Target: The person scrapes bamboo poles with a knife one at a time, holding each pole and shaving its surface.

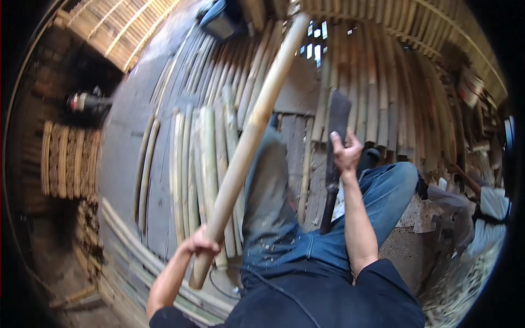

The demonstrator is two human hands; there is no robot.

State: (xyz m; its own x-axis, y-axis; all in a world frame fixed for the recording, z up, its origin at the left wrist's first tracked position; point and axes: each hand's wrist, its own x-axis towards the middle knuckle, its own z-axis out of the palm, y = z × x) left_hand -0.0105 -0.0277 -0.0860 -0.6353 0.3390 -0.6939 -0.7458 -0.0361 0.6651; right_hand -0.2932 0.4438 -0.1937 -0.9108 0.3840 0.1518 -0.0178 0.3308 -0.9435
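A long, pale bamboo pole slants from the lower left to the top centre. My left hand is closed around it near its lower end. A large dark blade with a dark handle stands nearly upright over my lap. My right hand is beside the blade's lower part, thumb and fingers gripping it above the handle. The pole and the blade are apart. Several shorter bamboo pieces lie on the floor left of my legs.
Rows of bamboo poles line the far side. At the right sits another person in a light shirt. A bundled stack stands at the left, and a blue container at the top. Long poles lie at the lower left.
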